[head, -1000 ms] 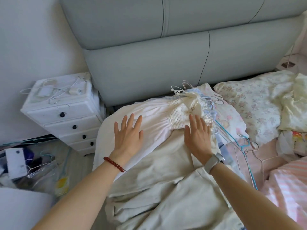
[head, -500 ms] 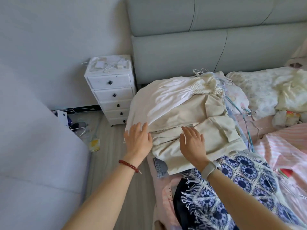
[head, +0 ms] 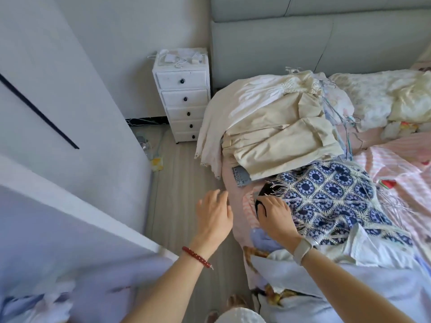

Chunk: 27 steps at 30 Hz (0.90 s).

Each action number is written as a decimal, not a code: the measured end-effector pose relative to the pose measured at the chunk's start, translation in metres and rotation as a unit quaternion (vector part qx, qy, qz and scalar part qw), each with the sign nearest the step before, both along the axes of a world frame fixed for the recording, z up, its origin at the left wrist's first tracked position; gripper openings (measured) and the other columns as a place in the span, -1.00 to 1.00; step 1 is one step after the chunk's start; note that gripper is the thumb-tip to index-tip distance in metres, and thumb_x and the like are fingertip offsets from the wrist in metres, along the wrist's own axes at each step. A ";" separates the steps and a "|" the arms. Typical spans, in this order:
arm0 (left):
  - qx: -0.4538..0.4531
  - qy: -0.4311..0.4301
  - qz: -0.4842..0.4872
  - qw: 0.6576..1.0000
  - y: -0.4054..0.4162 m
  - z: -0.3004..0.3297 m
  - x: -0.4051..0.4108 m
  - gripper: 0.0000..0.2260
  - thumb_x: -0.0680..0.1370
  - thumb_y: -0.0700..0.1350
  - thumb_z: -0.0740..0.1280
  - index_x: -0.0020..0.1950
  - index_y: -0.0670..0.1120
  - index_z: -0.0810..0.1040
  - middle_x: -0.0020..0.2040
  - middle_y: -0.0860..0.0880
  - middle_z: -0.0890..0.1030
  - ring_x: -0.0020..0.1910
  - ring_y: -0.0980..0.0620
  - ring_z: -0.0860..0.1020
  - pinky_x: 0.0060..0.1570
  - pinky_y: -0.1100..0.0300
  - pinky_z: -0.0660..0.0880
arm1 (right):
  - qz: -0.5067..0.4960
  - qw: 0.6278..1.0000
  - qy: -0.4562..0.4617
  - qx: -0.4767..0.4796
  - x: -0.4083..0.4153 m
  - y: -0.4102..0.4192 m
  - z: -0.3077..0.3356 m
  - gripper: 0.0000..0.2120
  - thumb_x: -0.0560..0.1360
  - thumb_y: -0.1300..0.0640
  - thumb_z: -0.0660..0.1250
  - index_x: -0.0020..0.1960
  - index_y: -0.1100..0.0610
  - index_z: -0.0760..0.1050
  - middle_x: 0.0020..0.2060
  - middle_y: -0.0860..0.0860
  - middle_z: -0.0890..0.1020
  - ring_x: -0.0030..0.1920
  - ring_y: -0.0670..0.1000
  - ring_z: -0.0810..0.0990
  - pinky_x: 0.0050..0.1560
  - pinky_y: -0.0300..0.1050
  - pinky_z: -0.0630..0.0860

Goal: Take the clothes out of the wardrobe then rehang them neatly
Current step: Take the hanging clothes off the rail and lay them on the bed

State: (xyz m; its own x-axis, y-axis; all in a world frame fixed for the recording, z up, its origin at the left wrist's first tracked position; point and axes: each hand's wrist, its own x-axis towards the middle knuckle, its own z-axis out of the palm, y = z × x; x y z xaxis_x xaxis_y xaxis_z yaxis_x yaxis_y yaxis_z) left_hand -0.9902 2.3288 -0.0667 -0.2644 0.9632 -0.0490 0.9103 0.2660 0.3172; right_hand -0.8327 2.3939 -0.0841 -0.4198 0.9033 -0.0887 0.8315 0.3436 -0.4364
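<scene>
The right hand [head: 275,214] curls its fingers round a dark garment edge under the blue crochet piece [head: 331,197]; the left hand [head: 213,214] hovers loosely spread, seemingly touching nothing. Cream clothes [head: 275,136] lie piled at one o'clock.

Pale grey wall [head: 130,31] and padded grey headboard [head: 303,43] beyond both hands; white five-drawer chest [head: 184,99] ahead-left of them; light striped floor [head: 177,194] beneath the left hand; daylight.

It was a home bedroom: a bed [head: 396,164] with a padded grey headboard [head: 303,43] was heaped with clothes [head: 279,134], a white drawer chest [head: 184,99] standing just beside it.
</scene>
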 end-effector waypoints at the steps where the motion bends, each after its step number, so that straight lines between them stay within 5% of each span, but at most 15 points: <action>1: -0.004 -0.008 -0.002 1.000 -0.012 0.000 0.002 -0.62 0.60 -0.07 0.12 0.41 -0.06 0.28 0.40 -0.05 0.33 0.38 -0.02 0.28 0.30 0.06 0.24 | 0.015 1.000 -0.003 -0.005 0.000 -0.007 -0.002 -0.68 0.56 0.15 0.10 0.29 0.11 0.41 0.23 0.05 0.50 0.28 0.06 0.38 0.33 -0.01 0.22; 13: 0.005 -0.030 0.050 0.998 -0.147 0.007 -0.004 -0.64 0.60 -0.09 0.11 0.40 -0.07 0.31 0.37 0.00 0.38 0.30 0.03 0.37 0.20 0.17 0.34 | 0.243 0.969 -0.051 0.009 -0.027 -0.077 -0.001 -0.68 0.57 0.13 0.04 0.27 0.08 0.40 0.22 0.00 0.49 0.28 0.04 0.36 0.26 -0.12 0.23; 21: 0.023 0.046 0.228 0.972 -0.288 0.043 -0.051 -0.67 0.57 -0.15 0.18 0.33 -0.13 0.42 0.30 -0.09 0.46 0.25 -0.05 0.44 0.15 0.10 0.42 | 0.474 0.880 -0.007 0.011 -0.097 -0.173 0.042 -0.64 0.58 0.10 0.04 0.35 0.06 0.34 0.28 -0.01 0.45 0.32 -0.01 0.34 0.28 -0.16 0.27; 27: 0.083 0.114 0.387 0.911 -0.423 0.108 -0.091 -0.74 0.46 -0.25 0.32 0.14 -0.21 0.56 0.11 -0.19 0.59 0.06 -0.18 0.57 0.02 0.02 0.48 | 0.574 0.814 0.062 0.067 -0.186 -0.280 0.094 -0.64 0.57 0.14 0.06 0.35 0.09 0.35 0.28 0.02 0.46 0.32 0.05 0.34 0.25 -0.09 0.30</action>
State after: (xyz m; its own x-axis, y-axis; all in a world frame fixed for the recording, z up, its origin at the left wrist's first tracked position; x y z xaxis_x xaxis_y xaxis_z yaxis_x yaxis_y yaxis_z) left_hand -1.0813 1.9058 0.0414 -0.8531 0.4728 0.2207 0.5172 0.8220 0.2382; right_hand -1.0189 2.1139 0.0095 -0.9920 -0.0930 0.0856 -0.1191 0.9142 -0.3873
